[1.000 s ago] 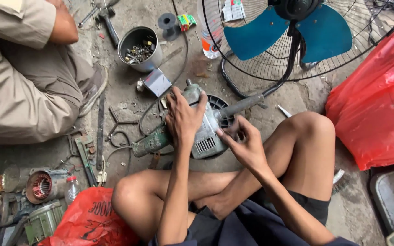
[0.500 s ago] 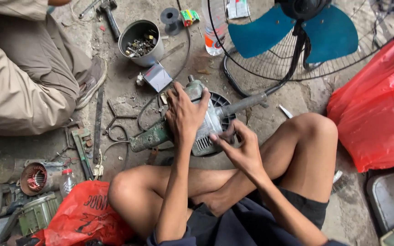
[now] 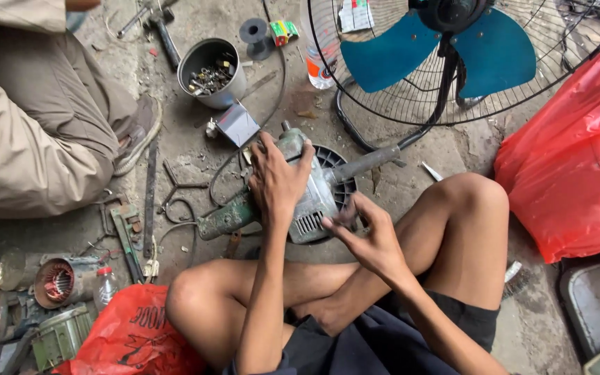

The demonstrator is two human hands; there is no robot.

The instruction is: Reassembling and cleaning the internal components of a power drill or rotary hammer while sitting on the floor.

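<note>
Currently the grey power-tool body (image 3: 307,198) lies on the concrete floor (image 3: 189,149) between the knees. Left hand (image 3: 276,182) clamped over its top; right hand (image 3: 369,236) half-curled, fingertips touching its vented end. Metal can of bolts (image 3: 211,73) and fan (image 3: 453,55) beyond.

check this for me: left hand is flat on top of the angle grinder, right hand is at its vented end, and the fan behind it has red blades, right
Not quite: the head view shows the fan with blue blades, not red. The rest holds: the left hand lies on top of the angle grinder, and the right hand is at its vented end.
</note>
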